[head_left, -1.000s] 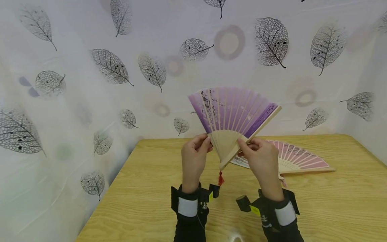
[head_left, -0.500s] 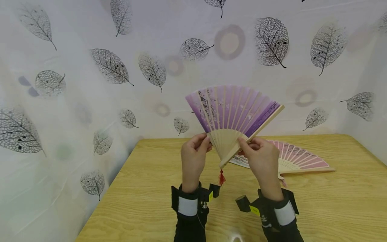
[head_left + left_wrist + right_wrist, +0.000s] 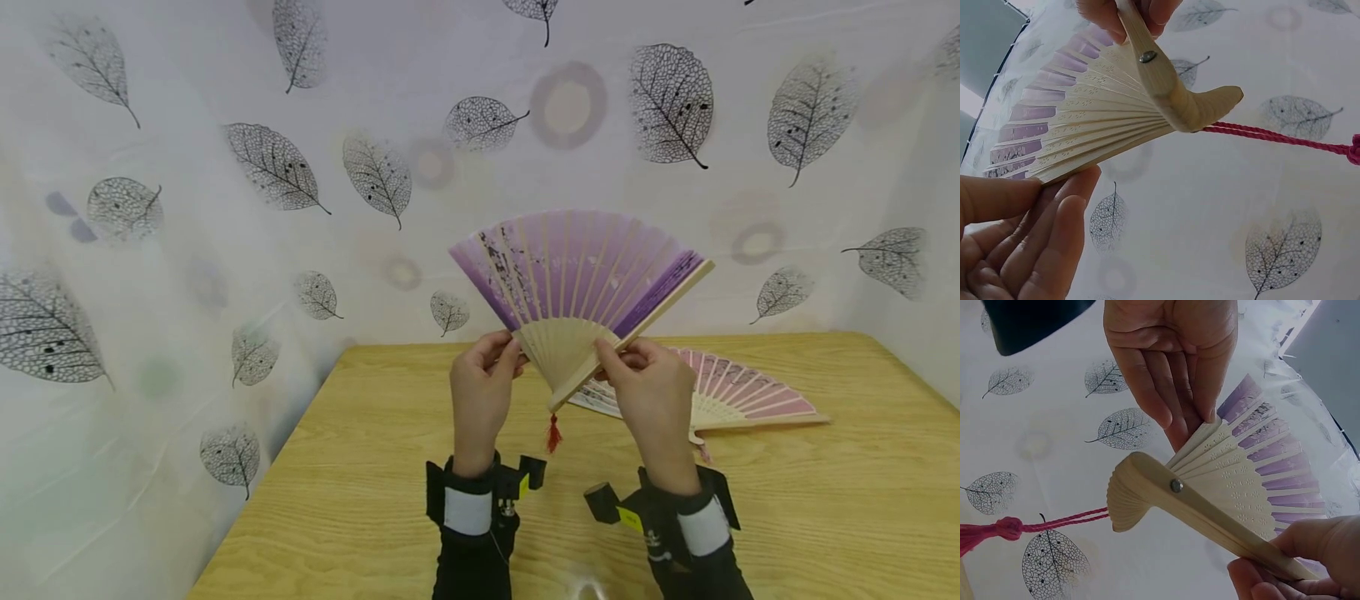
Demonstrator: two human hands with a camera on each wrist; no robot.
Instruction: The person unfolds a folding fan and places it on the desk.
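A purple folding fan [image 3: 573, 267] with pale wooden ribs is spread wide, held up over the table between both hands. My left hand [image 3: 483, 392] pinches its left outer rib between thumb and fingers, as the left wrist view shows. On the other side, my right hand [image 3: 651, 404] grips the thick right guard stick [image 3: 1222, 531], thumb on the near face. A metal rivet [image 3: 1176, 485] joins the ribs at the pivot, and a red tassel [image 3: 553, 435] hangs from it. Behind my right hand, a spread pink folding fan [image 3: 750, 392] lies on the table, partly hidden.
The wooden table [image 3: 360, 483] runs back to a pale curtain [image 3: 420, 67] printed with leaves, which also hangs along both sides. Each wrist carries a strapped black camera mount, the left camera mount [image 3: 517, 482] and the right camera mount [image 3: 622, 508].
The purple fan has spread a little wider, its left edge moving left and its right guard stick right. The pivot and tassel have risen slightly. Both hands keep their hold.
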